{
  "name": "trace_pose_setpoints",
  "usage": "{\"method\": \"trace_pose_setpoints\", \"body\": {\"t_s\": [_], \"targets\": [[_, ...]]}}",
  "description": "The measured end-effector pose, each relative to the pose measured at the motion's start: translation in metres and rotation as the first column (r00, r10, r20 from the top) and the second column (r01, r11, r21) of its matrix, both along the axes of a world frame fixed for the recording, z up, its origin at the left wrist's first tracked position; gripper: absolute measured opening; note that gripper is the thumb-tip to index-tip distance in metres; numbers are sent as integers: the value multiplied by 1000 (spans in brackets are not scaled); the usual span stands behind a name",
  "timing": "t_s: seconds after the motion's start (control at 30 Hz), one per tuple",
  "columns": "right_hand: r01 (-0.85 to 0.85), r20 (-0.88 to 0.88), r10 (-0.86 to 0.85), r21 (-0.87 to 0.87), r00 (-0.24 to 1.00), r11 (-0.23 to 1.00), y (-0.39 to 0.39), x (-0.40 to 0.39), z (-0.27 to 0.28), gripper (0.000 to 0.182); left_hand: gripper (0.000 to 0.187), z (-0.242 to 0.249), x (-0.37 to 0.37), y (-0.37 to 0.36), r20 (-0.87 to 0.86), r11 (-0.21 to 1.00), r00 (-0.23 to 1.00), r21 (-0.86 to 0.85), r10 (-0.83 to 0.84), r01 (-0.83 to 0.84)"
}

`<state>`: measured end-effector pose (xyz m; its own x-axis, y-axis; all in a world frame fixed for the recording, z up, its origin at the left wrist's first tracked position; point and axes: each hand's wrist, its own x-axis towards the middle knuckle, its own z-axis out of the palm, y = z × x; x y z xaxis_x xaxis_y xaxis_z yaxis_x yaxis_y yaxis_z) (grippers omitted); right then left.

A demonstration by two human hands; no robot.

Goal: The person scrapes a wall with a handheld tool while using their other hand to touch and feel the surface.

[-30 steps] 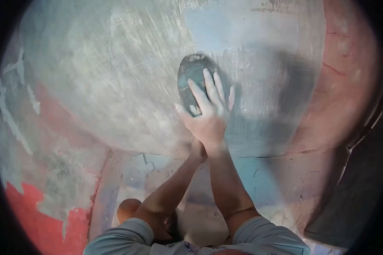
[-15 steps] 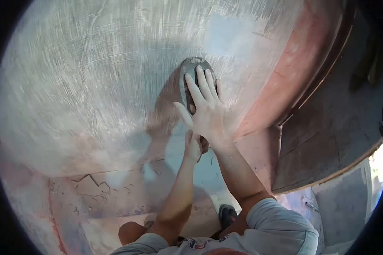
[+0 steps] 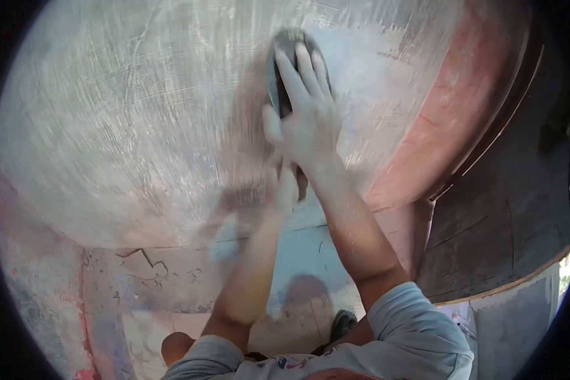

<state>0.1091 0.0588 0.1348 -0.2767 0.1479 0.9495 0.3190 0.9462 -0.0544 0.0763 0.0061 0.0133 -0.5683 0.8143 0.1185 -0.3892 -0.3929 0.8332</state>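
Observation:
A dark, long tool with a rounded end [image 3: 287, 43] lies against the pale, scratched curved surface [image 3: 171, 126]. My right hand [image 3: 310, 117] is spread over the tool's top, fingers stretched toward its rounded end and thumb out to the left. Below it, my left hand [image 3: 284, 190] is wrapped round the tool's lower end, close under my right wrist. Motion blurs the left hand, and the right arm partly hides that end of the tool.
A reddish band [image 3: 449, 95] edges the pale surface on the right, beside a dark curved panel [image 3: 500, 221]. At the lower left is a cracked wall [image 3: 164, 278]. A shoe [image 3: 343, 324] shows near the bottom.
Both hands and the tool have moved up along the pale surface, away from my body. The tool stays under my right hand.

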Motion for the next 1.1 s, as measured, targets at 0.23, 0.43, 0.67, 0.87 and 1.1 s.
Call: {"method": "trace_pose_setpoints", "body": {"t_s": [0.23,0.43,0.67,0.87,1.1], "targets": [[46,49,-41,-103,998,994,-14,10,-68,71,26,-53,31,10,542,951,793,-36,278,-308],[28,20,-27,-80,999,996,-16,11,-64,65,26,-83,12,10,270,972,940,43,210,-230],[-6,-106,9,24,994,1000,6,-9,15,69,36,15,-16,13,139,997,990,-78,-7,18],[12,57,-3,-155,998,988,-18,10,-112,76,31,-218,-15,6,440,980,882,21,170,-199],[0,-149,12,79,989,997,12,-8,14,67,38,18,-10,11,137,982,986,-173,101,-76]]}}
